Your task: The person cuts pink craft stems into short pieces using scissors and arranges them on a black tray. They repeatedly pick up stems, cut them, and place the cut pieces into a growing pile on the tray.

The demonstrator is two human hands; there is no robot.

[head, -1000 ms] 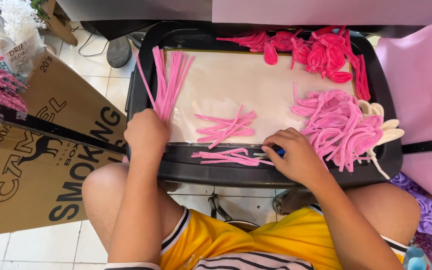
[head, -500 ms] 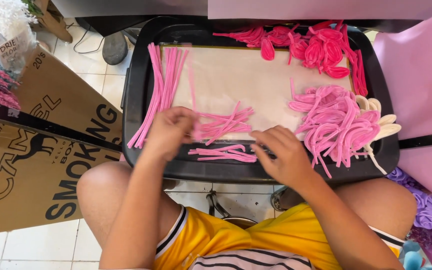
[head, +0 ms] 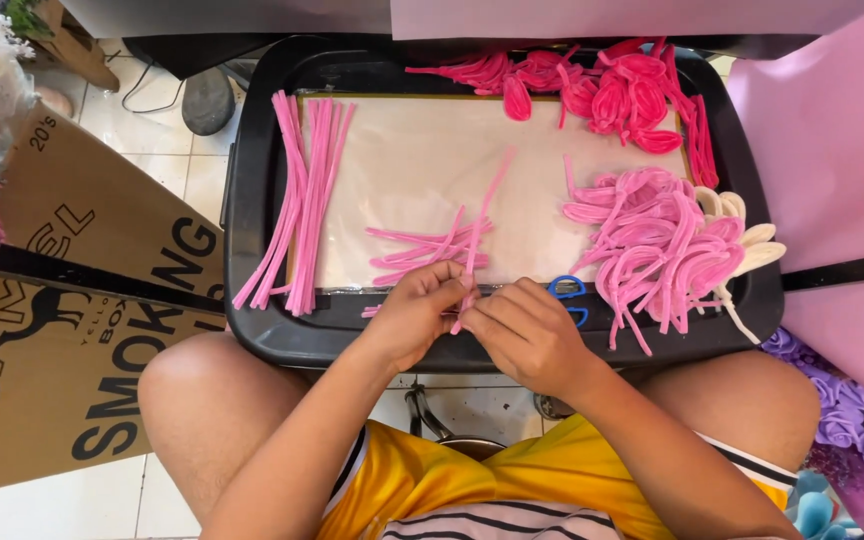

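Now both hands have met at the black tray's (head: 252, 200) near rim: left hand (head: 414, 312) and right hand (head: 524, 335) pinch one upright pink pipe cleaner (head: 484, 225), where before they lay apart. Fingers curl closed. Left stands a brown, black-lettered cardboard box (head: 62, 300).
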